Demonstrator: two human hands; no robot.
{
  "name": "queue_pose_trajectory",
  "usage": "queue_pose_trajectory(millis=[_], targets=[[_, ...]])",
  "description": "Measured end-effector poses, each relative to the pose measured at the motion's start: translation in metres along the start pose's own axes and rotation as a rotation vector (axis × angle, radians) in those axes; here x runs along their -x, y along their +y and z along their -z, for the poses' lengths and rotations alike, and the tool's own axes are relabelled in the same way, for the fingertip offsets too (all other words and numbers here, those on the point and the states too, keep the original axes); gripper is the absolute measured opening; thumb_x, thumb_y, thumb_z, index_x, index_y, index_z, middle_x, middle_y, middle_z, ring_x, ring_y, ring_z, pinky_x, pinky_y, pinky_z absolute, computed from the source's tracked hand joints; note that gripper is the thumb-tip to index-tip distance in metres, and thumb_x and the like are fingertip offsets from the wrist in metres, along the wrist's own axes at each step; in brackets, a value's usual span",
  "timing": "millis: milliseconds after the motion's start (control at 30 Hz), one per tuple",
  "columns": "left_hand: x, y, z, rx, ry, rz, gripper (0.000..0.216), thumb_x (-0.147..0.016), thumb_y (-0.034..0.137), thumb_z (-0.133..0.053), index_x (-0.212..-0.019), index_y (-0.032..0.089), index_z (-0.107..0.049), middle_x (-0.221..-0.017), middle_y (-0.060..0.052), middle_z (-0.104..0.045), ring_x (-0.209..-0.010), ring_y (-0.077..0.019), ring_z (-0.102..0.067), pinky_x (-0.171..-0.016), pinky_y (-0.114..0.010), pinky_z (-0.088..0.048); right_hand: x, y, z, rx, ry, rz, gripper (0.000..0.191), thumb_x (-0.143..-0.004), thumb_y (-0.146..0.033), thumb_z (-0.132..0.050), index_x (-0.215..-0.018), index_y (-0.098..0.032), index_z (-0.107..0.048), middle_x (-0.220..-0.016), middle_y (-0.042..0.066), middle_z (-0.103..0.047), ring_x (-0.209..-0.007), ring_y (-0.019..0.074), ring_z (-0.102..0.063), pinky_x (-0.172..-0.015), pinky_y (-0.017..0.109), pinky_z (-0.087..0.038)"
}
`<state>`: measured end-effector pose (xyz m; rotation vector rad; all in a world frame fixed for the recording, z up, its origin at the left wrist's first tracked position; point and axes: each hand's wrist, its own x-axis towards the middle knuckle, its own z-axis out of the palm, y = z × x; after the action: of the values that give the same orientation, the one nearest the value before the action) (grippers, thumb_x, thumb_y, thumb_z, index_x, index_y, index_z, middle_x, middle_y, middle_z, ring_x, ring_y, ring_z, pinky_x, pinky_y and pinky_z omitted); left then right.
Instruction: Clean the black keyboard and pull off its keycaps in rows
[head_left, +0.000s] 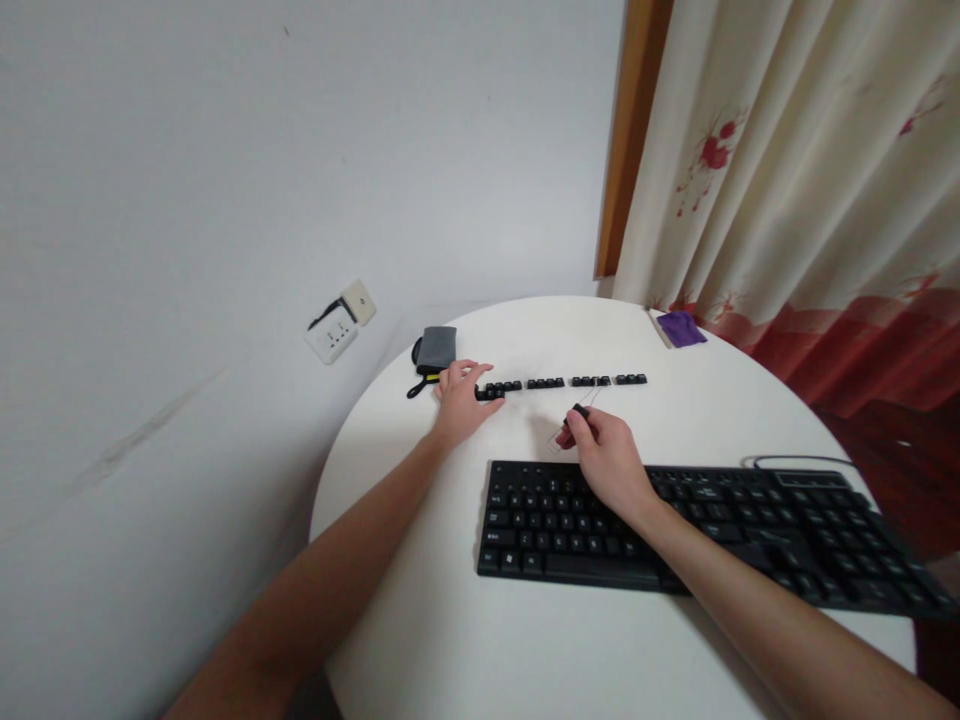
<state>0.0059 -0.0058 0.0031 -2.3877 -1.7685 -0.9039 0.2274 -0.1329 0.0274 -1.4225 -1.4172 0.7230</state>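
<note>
Near the far left of the round table, my left hand [459, 402] rests with thumb and fingers spread around the left end of a row of black keycaps [491, 393]. Whether its fingertips touch them I cannot tell. More keycaps [545, 383] continue the row to the right in small groups. My right hand [604, 445] is closed on a wire keycap puller [576, 412] with a black handle; thin wire loops stick out of both ends. Below it lies a black keyboard [600, 570], partly covered by my right wrist and forearm. Part of its top row seems to lack caps.
A grey cloth [437, 347] and a black-handled brush-like tool [421, 385] lie beyond my left hand. At the far right edge is a purple cloth [681, 329] on a pale box. The white table [420, 620] meets a wall with a socket [332, 334]; a curtain [750, 200] hangs right.
</note>
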Motion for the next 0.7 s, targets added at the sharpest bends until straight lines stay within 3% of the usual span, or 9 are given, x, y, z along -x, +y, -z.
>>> queue_pose_trajectory(millis=[700], targets=[[0.0017, 0.0033, 0.0042, 0.019, -0.009, -0.004, 0.062, -0.07, 0.033, -0.078, -0.128, 0.03, -0.059, -0.131, -0.009, -0.049, -0.119, -0.0324, -0.046, -0.097, -0.047, -0.039, 0.0016, -0.0057, 0.0032, 0.001, -0.011, 0.005, 0.04, -0.097, -0.043, -0.045, -0.072, -0.018, -0.064, -0.074, 0.007, -0.072, -0.072, 0.0213, -0.067, -0.073, 0.033, -0.047]])
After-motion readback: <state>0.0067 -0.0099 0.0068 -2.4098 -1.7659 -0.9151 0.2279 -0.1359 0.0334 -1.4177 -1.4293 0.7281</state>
